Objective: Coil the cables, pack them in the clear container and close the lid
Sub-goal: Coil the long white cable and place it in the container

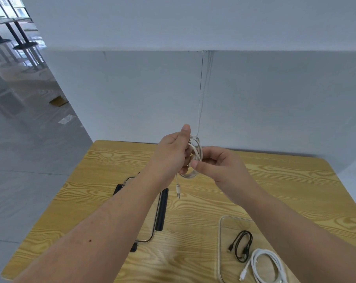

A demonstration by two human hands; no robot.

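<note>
Cables number three here, and the one in work is a thin off-white cable wound into a small coil [194,158], held in the air above the middle of the wooden worktop [193,209], toward its far edge. Going left to right: a clear rectangular lid with black clip bars [159,211] lies flat near the left edge, partly under the left forearm; the left hand [171,154] has its grip closed around the coil's left side, loops threaded over the fingers; the coil stands roughly upright, its USB plug [178,192] dangling straight down from it; the right hand [220,166] pinches the coil's right side between thumb and fingers. Down at the near right corner sits one clear plastic container [221,242], open, already holding a small coiled black cable [242,245] and a larger coiled white cable [265,264]. From the grip, the container lies toward the person and to the right, so the right hand is probably the nearer one for setting the coil in.
</note>
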